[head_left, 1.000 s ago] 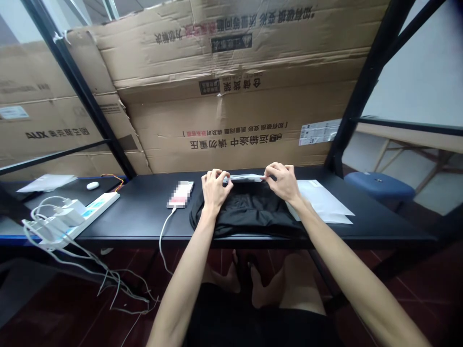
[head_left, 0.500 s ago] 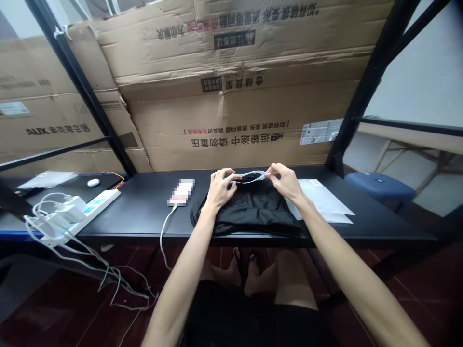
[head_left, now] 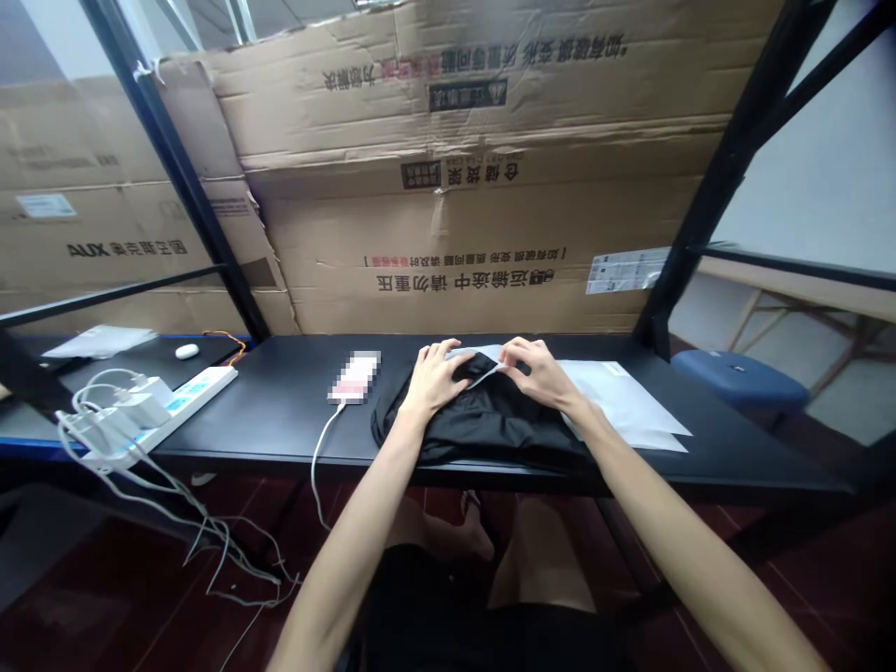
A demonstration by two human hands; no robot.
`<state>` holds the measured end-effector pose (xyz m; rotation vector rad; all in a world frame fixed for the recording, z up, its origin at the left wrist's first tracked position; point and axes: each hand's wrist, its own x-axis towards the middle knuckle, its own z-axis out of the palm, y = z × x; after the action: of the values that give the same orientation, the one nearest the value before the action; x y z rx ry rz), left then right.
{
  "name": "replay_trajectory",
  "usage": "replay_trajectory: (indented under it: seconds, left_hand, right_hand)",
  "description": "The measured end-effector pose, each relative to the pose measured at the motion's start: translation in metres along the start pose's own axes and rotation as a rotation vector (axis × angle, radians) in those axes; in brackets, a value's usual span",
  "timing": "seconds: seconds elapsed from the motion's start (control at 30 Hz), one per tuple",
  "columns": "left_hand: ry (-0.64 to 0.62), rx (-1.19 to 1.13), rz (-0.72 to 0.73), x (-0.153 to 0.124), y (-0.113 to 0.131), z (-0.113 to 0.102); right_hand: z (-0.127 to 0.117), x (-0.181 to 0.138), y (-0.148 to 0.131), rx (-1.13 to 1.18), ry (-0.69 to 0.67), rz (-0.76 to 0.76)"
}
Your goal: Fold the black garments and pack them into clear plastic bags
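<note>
Black shiny cloth (head_left: 504, 429) lies bunched on the dark desk in front of me. A thin pale strip (head_left: 483, 375) runs along its far edge, partly hidden by my fingers. My left hand (head_left: 435, 378) curls over the far left of the cloth, its fingers closed on the strip's left part. With thumb and fingertips pinched, my right hand (head_left: 536, 373) grips the strip a little to the right. A dark gap shows between the strip's two edges. I cannot tell whether strip and cloth are one piece.
White flat sheets or sleeves (head_left: 623, 401) lie right of the cloth. At left are a phone (head_left: 355, 377) on a white cable and a power strip (head_left: 203, 387) with chargers. Cardboard (head_left: 448, 224) stands behind the desk, between black posts. A blue stool (head_left: 742, 373) is at right.
My right hand has moved slightly left and down, nearer my left hand. The pale strip's loop, stretched wide between the hands before, is now narrower and bent. The view has shifted a little.
</note>
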<state>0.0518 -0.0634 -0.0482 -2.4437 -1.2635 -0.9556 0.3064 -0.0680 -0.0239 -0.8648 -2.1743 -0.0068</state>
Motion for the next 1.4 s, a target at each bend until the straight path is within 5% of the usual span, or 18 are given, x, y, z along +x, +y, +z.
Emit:
replay_trajectory:
  seconds: [0.5,0.7,0.87,1.0,1.23,1.4]
  left_hand:
    - [0.042,0.12,0.04,0.008,-0.001,0.003]
    - [0.144,0.064,0.163,0.007,0.007,-0.007]
    - [0.111,0.034,0.382,0.004,0.009,-0.008]
    - [0.126,0.024,0.391,0.002,0.01,-0.009]
    - [0.147,-0.008,0.402,0.001,0.011,-0.013]
    - [0.179,-0.04,0.347,0.0,0.011,-0.015]
  right_hand:
    - [-0.009,-0.002,-0.018,0.163,-0.26,0.039]
    - [-0.008,0.007,-0.005,0.41,0.028,0.398]
    - [-0.003,0.007,0.003,0.574,-0.116,0.638]
    - [0.0,0.004,0.003,0.72,-0.139,0.781]
    - [-0.007,0.003,0.009,0.68,0.058,0.878]
    - [-0.039,-0.003,0.031,0.613,0.18,0.9]
